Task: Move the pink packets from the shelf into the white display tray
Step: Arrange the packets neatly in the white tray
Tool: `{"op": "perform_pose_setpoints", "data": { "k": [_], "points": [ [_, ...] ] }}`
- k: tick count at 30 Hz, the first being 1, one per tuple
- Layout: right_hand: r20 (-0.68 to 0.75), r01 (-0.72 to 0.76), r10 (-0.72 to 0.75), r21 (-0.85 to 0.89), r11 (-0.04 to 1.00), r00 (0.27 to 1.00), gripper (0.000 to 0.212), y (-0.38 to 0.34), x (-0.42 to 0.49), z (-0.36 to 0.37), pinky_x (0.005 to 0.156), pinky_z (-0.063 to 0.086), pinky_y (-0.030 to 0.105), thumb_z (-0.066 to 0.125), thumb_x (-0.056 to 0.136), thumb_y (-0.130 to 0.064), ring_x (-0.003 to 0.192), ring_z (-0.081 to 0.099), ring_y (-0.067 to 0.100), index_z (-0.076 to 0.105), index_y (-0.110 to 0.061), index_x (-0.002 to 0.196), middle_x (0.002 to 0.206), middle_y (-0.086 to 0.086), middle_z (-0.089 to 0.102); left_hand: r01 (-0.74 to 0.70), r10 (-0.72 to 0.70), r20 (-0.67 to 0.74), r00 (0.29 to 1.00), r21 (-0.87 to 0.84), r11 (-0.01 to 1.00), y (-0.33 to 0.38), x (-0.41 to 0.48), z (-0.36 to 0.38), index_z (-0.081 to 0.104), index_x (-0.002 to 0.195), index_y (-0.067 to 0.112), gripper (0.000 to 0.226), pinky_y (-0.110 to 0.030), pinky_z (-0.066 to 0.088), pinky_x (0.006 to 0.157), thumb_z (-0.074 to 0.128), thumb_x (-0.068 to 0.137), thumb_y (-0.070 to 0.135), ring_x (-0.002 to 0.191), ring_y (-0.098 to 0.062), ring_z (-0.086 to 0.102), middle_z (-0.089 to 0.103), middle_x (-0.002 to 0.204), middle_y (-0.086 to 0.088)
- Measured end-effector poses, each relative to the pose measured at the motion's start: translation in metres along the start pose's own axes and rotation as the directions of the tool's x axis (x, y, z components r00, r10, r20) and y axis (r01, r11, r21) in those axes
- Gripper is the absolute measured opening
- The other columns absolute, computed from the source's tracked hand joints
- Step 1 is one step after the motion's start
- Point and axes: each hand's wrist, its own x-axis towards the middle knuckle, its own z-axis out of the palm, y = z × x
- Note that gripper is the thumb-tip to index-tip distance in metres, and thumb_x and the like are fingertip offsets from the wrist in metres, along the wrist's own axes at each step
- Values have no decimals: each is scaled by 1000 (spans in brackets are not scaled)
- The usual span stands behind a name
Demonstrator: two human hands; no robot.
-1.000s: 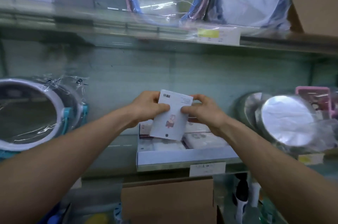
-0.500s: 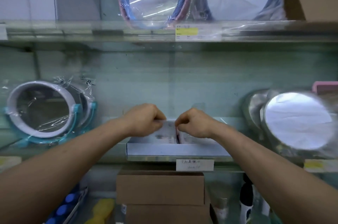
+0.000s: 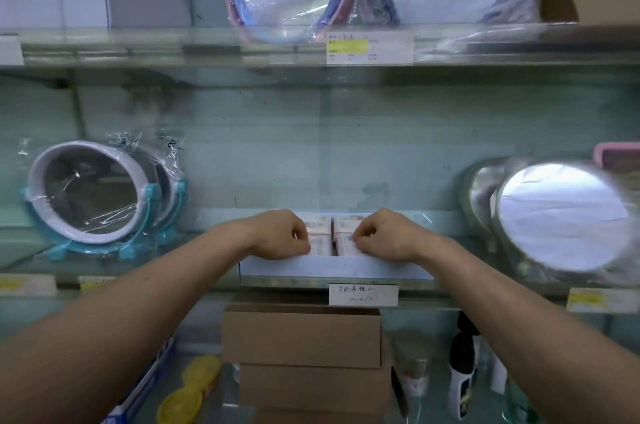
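Pink packets (image 3: 320,245) lie side by side in the white display tray (image 3: 336,268) at the middle of the shelf (image 3: 156,280). Far left stands a plastic-wrapped mirror with a teal stand (image 3: 93,191). The left hand (image 3: 282,235) has curled fingers against the left packets. The right hand (image 3: 384,236) is curled the same way, fingertips on the right packets. Whether either hand grips a packet cannot be told. A round mirror (image 3: 561,216) stands at the right.
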Motion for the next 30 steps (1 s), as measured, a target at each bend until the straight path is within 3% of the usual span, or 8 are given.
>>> {"op": "perform_pose_setpoints", "data": {
  "k": [6, 10, 12, 14, 19, 24, 28, 30],
  "points": [
    [-19, -47, 45, -167, 985, 999, 19, -12, 9, 0, 79, 48, 28, 52, 89, -22, 96, 63, 23, 67, -11, 90, 98, 4, 68, 79, -78, -152, 985, 4, 997, 7, 39, -4, 64, 118, 14, 32, -34, 47, 95, 51, 91, 26, 112, -24, 58, 64, 120, -5],
    [-46, -59, 43, -429, 901, 998, 24, -30, 16, 4, 76, 40, 28, 51, 92, -32, 108, 58, 28, 60, -14, 106, 118, 6, 62, 187, -174, -171, 970, 59, 981, 4, 60, 24, 51, 130, 18, 43, -43, 39, 103, 43, 93, 39, 126, -31, 43, 45, 138, -11],
    [-14, -51, 51, -479, 876, 999, 17, -36, 21, 1, 76, 40, 29, 51, 92, -31, 106, 58, 28, 58, -15, 95, 119, 7, 61, 207, -182, -211, 961, 104, 973, 1, 63, 35, 52, 128, 17, 43, -45, 37, 101, 38, 95, 40, 125, -32, 40, 43, 135, -12],
    [-26, -60, 54, -448, 892, 998, 13, -39, 35, -2, 79, 44, 29, 51, 91, -25, 101, 58, 28, 56, -14, 91, 118, 6, 62, 200, -161, -253, 954, 134, 971, 1, 64, 38, 53, 128, 17, 43, -45, 34, 101, 37, 95, 40, 126, -32, 38, 43, 134, -11],
    [-21, -41, 36, -372, 927, 999, 39, -53, 66, 16, 101, 43, 37, 50, 90, -17, 123, 50, 29, 53, -16, 129, 133, 7, 55, 181, -147, -268, 952, 105, 978, 0, 65, 38, 56, 123, 17, 40, -43, 34, 100, 42, 93, 39, 125, -31, 38, 43, 132, -9],
    [50, -65, 86, -325, 944, 995, 16, -53, 83, 32, 91, 49, 36, 52, 89, -16, 109, 59, 30, 58, -11, 104, 121, 13, 61, 171, -146, -265, 953, 75, 982, 0, 64, 36, 57, 117, 16, 35, -40, 36, 96, 46, 89, 36, 121, -29, 40, 46, 127, -8],
    [115, -70, 109, -297, 952, 987, 39, -50, 86, 26, 99, 47, 39, 53, 91, -15, 116, 56, 28, 53, -7, 129, 130, 11, 57, 179, -152, -265, 952, 82, 980, 2, 62, 34, 56, 120, 15, 38, -40, 35, 99, 44, 90, 36, 123, -30, 41, 47, 128, -9],
    [160, -44, 97, -308, 950, 982, 30, -47, 89, 24, 93, 51, 37, 52, 88, -10, 106, 61, 28, 59, -5, 117, 121, 13, 62, 179, -152, -267, 952, 77, 981, 2, 61, 34, 55, 122, 14, 39, -40, 35, 100, 42, 92, 37, 123, -30, 41, 46, 129, -9]
  ]
}}
